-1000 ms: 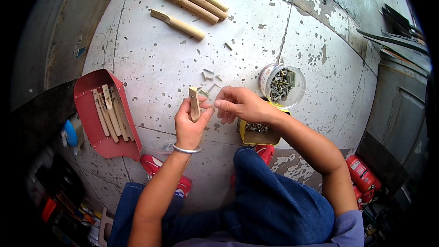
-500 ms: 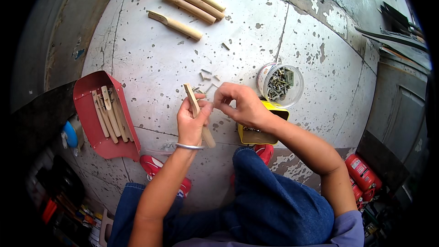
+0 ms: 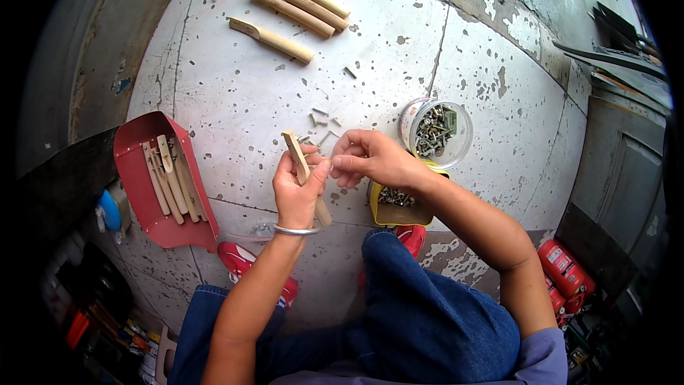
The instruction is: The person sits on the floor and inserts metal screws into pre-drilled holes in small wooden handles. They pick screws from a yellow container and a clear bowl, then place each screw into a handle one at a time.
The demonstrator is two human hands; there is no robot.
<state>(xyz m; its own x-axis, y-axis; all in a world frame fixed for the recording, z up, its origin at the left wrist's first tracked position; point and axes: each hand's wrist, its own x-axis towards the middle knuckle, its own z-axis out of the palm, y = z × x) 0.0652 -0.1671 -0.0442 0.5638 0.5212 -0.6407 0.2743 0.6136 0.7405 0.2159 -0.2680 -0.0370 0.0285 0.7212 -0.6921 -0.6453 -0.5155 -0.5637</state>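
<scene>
Sitting over a white, chipped floor [image 3: 235,93], a person in blue jeans is holding a wooden stick [image 3: 300,167] upright in the left hand [image 3: 298,189], whose fingers are clenched around it above the floor and near the knees. To the left a red tray [image 3: 139,171] is holding more sticks, while four longer wooden pieces [image 3: 296,7] are lying well apart at the top. The right hand [image 3: 370,160] is pinching something too small to tell against the stick, just beside a clear tub of screws [image 3: 434,132] and a yellow box [image 3: 399,203].
</scene>
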